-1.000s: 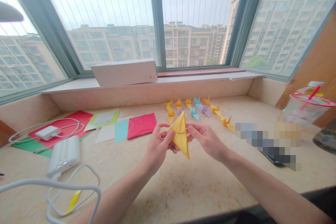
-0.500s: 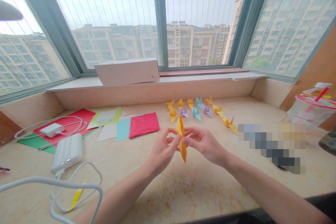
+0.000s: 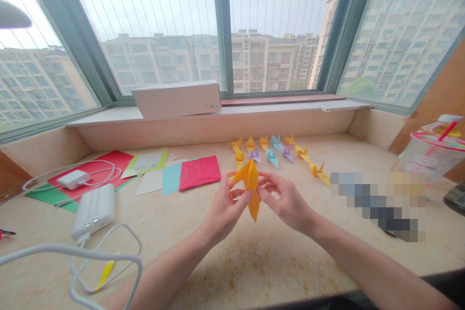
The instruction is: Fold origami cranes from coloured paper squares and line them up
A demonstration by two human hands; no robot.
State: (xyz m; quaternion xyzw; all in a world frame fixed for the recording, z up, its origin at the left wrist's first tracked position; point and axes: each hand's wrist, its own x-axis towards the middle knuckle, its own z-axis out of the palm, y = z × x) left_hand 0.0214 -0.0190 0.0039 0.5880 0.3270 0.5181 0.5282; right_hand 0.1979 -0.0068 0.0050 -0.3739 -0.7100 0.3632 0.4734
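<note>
Two bare hands hold a folded piece of orange-yellow origami paper (image 3: 251, 189) up in the air above the marble counter (image 3: 254, 264); the left hand (image 3: 225, 208) has its thumb and forefinger pressed together, pinching the paper near its middle; the right hand (image 3: 286, 201) has its fingers curled and slightly spread, their tips at the paper's right edge, though whether they grip it cannot be told; the paper stands upright between the hands, one point hanging down and a flap angled toward the upper left; the step in hand looks like opening or shaping a fold; the next move seems to call for a steady left pinch while the right fingertips work the flap; beyond the hands, a row of small origami cranes (image 3: 261, 151) in yellow, teal and lilac stands on the counter; a pink paper square (image 3: 199, 173) overlaps a teal paper sheet (image 3: 172, 179) to their left; a white power bank (image 3: 93, 212) lies further left, near a white charger (image 3: 73, 179).
</note>
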